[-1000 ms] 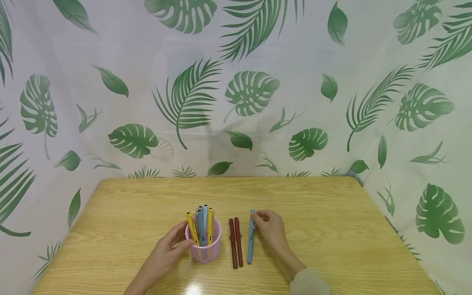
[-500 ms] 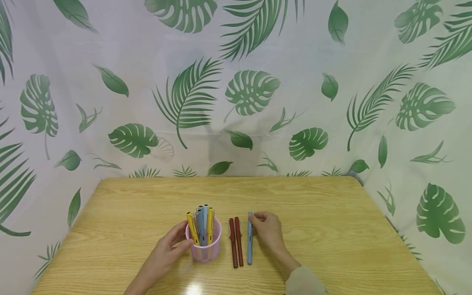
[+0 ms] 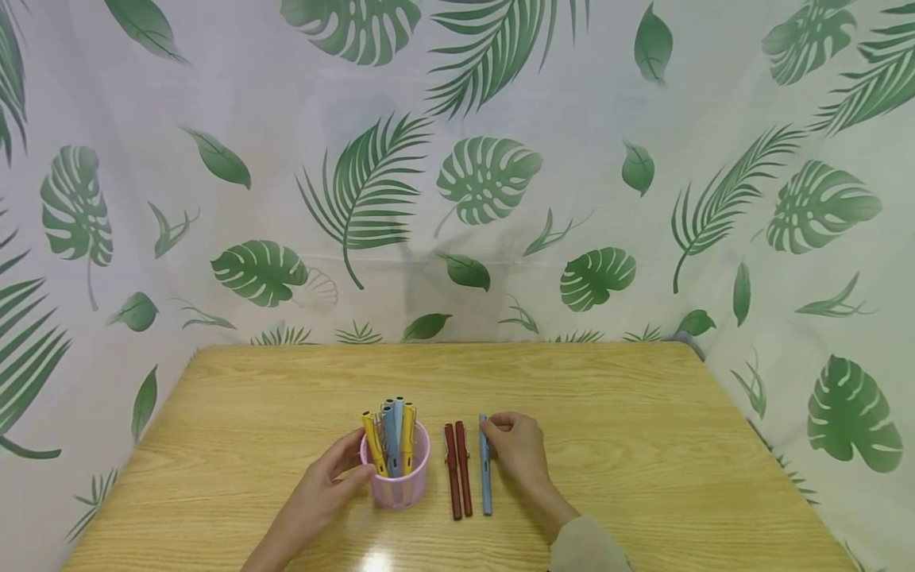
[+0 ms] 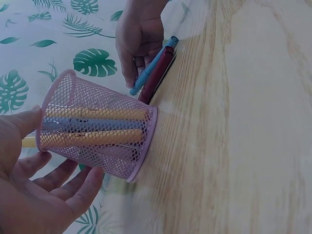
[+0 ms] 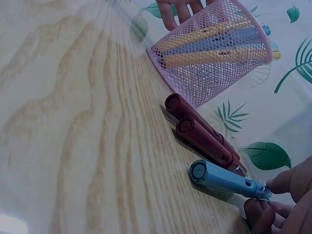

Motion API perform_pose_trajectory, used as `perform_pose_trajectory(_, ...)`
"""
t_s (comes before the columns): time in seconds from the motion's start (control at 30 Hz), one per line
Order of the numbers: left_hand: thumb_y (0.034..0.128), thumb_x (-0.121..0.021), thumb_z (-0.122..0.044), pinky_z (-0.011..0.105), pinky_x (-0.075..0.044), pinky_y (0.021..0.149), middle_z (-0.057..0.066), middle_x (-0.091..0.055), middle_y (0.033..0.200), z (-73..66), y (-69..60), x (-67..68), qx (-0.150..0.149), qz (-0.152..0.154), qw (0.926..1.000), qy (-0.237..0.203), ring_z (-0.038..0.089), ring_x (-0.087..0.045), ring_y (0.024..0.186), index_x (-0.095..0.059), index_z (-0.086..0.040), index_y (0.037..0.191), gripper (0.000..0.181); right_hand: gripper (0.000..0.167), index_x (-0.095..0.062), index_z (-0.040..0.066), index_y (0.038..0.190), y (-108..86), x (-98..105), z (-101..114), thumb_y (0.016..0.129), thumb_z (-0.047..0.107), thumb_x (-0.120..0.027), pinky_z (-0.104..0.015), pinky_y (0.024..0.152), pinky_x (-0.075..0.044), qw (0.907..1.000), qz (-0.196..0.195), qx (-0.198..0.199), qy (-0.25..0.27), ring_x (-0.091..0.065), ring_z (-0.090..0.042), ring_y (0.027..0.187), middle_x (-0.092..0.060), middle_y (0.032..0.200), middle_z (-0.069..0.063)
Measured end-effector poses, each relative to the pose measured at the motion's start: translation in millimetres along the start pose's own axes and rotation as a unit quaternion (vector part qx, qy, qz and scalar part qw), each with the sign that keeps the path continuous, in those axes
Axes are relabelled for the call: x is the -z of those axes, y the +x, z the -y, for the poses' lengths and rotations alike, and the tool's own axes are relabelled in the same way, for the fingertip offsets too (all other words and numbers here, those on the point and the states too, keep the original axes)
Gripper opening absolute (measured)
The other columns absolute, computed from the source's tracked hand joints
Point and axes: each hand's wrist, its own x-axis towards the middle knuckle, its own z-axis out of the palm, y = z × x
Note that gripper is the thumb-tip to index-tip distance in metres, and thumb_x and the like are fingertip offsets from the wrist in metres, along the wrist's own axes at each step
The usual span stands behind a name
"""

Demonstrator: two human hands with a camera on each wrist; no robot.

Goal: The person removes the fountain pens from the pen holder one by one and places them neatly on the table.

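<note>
My left hand [image 3: 318,492] steadies a pink mesh pen cup [image 3: 398,494], thumb and fingers around its side near the rim. Upright in the cup lean several pens, some yellow [image 3: 408,445] and some blue [image 3: 391,441]. Just right of the cup, two dark red pens [image 3: 464,477] lie side by side on the table. Beside them, a light blue pen [image 3: 486,486] lies nearly parallel, a small gap away. Its far, clip end is pinched between the thumb and fingers of my right hand [image 3: 522,451]. In the right wrist view, the blue pen [image 5: 224,179] rests low along the tabletop.
The wood-grain table [image 3: 643,445] extends on both sides and behind the pens. A white leaf-print sheet [image 3: 529,79] hangs along its back and sides.
My right hand has shifted the blue pen slightly left and toward me, closer to the red pens. My left hand and the cup stay in place.
</note>
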Motion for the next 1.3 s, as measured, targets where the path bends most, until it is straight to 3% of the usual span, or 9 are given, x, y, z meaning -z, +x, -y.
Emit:
perform_pose_trajectory(0.33,0.1032,-0.065,-0.015,0.052,-0.048,0.109,0.023,-0.053,0.148,0.3,1.5,0.2,-0.004,0.001,1.0,-0.007,0.037,-0.057,0.13,-0.042,0.006,0.152,0.059,0.026,-0.072,-0.009,0.108,-0.6,-0.8,1.0,0.097,0.015,-0.071,-0.028,0.061,-0.057,0.9999,-0.006,0.004,-0.012,-0.067,-0.014,0.07,-0.074,0.085,-0.007)
perform_pose_trajectory(0.83,0.1024,-0.066,-0.015,0.054,-0.048,0.109,0.021,-0.056,0.146,-1.9,1.0,-0.7,0.0,-0.004,1.0,0.003,0.036,-0.058,0.128,-0.043,0.006,0.152,0.059,0.022,-0.072,-0.009,0.104,-0.7,-1.1,-0.3,0.095,0.011,-0.071,-0.027,0.064,-0.056,0.9998,-0.01,0.01,-0.011,-0.065,-0.017,0.059,-0.071,0.07,-0.007)
perform_pose_trajectory(1.07,0.1022,-0.067,-0.016,0.054,-0.047,0.109,0.022,-0.054,0.147,-2.0,0.6,-0.6,0.001,-0.003,1.0,0.004,0.036,-0.057,0.129,-0.043,0.005,0.152,0.059,0.022,-0.072,-0.009,0.106,-2.1,-0.6,2.3,0.095,0.01,-0.07,-0.025,0.057,-0.054,0.9999,-0.013,0.002,0.006,-0.065,-0.018,0.062,-0.071,0.077,-0.011)
perform_pose_trajectory(1.3,0.1021,-0.067,-0.016,0.053,-0.047,0.109,0.022,-0.055,0.147,-1.3,0.6,-0.6,-0.004,-0.003,1.0,0.001,0.037,-0.057,0.129,-0.043,0.005,0.152,0.059,0.022,-0.073,-0.007,0.109,-5.0,1.7,8.9,0.096,0.012,-0.068,-0.025,0.06,-0.058,0.9996,-0.024,0.004,0.015,-0.07,-0.022,0.071,-0.073,0.089,-0.012)
